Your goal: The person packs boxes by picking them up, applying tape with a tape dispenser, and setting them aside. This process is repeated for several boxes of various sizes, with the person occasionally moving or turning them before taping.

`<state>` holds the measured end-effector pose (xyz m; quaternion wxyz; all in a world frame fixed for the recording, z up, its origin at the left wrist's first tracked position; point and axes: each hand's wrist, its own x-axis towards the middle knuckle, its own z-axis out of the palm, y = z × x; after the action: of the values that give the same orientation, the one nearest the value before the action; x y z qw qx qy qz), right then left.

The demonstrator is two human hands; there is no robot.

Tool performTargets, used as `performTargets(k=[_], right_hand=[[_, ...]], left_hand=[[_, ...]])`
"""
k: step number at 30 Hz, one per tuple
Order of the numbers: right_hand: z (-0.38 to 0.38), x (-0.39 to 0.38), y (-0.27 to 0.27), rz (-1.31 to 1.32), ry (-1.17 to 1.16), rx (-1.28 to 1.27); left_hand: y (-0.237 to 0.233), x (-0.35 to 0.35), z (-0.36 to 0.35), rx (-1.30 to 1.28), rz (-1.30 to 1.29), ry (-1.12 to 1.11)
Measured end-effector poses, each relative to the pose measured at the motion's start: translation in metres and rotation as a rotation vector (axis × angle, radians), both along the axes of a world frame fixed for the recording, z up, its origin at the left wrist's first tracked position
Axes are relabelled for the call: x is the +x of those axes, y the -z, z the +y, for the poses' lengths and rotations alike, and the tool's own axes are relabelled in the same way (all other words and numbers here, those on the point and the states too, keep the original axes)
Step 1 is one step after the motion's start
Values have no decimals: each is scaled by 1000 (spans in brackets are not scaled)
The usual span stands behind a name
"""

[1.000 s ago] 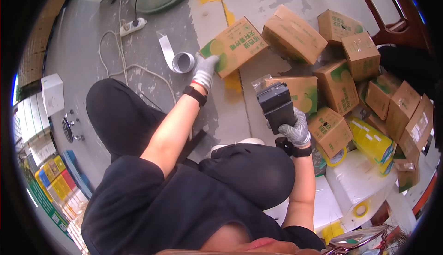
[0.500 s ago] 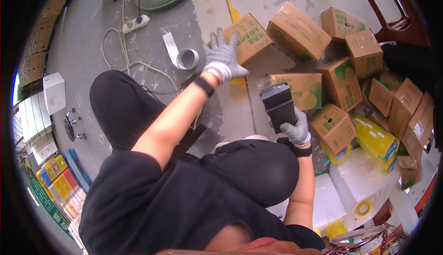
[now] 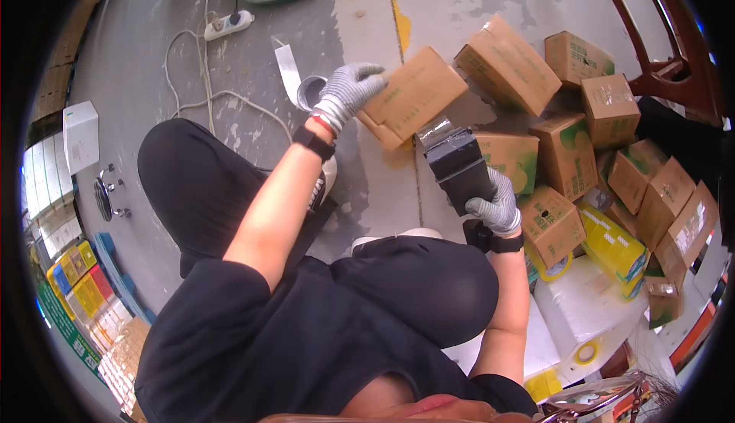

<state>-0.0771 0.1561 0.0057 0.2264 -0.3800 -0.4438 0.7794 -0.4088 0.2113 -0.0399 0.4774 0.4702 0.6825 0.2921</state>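
Note:
My left hand [image 3: 351, 91], in a grey-striped glove, is at the left end of a brown cardboard box [image 3: 419, 92], its fingers bent together over the edge. The box is tilted, with a lower edge or flap showing beneath. My right hand [image 3: 498, 205], also gloved, is closed around a black tape dispenser [image 3: 458, 164]. Clear tape [image 3: 435, 132] shows at the dispenser's upper end, close to the box's lower right side. My left thumb is hidden.
Several cardboard boxes [image 3: 509, 67] lie across the floor to the right, near yellow-wrapped rolls [image 3: 612, 239] and a white foam box [image 3: 582, 297]. A white roll [image 3: 308, 92], a power strip [image 3: 229, 25] and cables are on the left; a wooden chair [image 3: 664, 78] stands upper right.
My left hand has gone from spread fingers to bent ones at the box's left end. The box has turned and come nearer to me. The dispenser is closer to it.

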Motion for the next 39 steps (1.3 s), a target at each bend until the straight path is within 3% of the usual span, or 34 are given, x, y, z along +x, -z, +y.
performTargets(k=[1,3,6,7,9,12,13,15,18,20,23,25,28,30,33,34,36,38,39], right_hand=[[4,-3,-1,-5,-27,15],[12,-11,-4,-5,-66,33],[24,-22,-11,-17,-95,16],[27,-25,-12,-45,-109,46],[34,-32,-17,-78,-122,74],[49,-48,-23,-134,-109,-53],[51,-50,-29,-179,-76,-49],[51,-35,-41,-257,-134,82],[29,-1,-36,-335,-98,25],[20,-1,-26,-407,-86,-5],[17,-13,-8,-451,-60,32],[19,-18,-2,-488,-38,3],[21,-21,-2,-563,-82,42],[24,-27,-9,-579,-73,15],[27,-26,-4,-599,-103,-26],[28,-24,3,-599,-102,-32],[22,-16,10,-591,-84,7],[20,-14,4,-610,-62,-15],[21,-16,5,-605,-47,-27]], left_hand=[[-20,5,-4,-11,-1,-13],[-67,16,-9,-508,-429,-27],[-82,24,-15,-579,-872,47],[-82,27,-15,-504,-900,22],[-65,29,-12,-350,-805,61],[-53,24,3,-129,-342,-3],[-42,18,9,-175,-371,-68],[-25,-6,35,-206,-197,-107],[-3,-32,55,-206,-199,-72],[3,-22,58,-311,-40,36],[70,-16,47,-273,-111,18],[65,-2,33,-199,13,69],[46,4,37,-387,77,68],[45,0,49,-472,334,252],[40,-2,66,-564,546,324],[44,1,63,-516,782,257],[70,-7,47,-324,729,191],[63,-21,45,-201,487,-9],[36,-14,38,-122,415,-113]])
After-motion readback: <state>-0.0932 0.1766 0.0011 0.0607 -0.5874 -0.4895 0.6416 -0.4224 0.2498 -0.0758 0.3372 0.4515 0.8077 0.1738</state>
